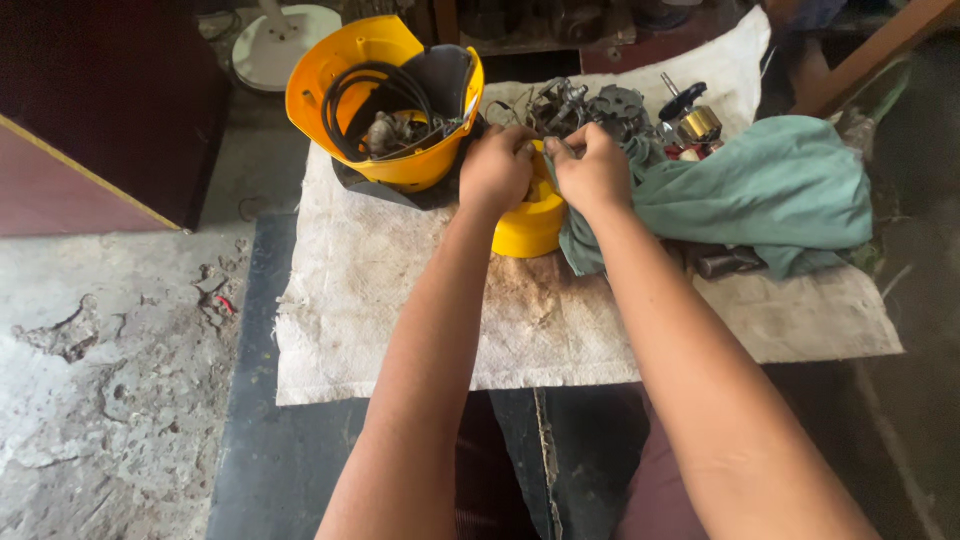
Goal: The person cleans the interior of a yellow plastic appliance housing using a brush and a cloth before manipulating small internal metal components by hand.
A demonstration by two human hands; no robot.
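Both hands meet over a yellow part [530, 222] that sits on the stained cloth [400, 300] covering the desk [290, 450]. The left hand [497, 168] clamps the part's top edge, fingers curled over it. The right hand [592, 170] pinches a fold of the green rag [770, 190] against the same part, so this looks like wiping it clean. Continuing would call for a steady left grip while the rag works round the rim. Just behind stand a yellow housing [380, 100] holding black cable and a cluster of metal parts [590, 105].
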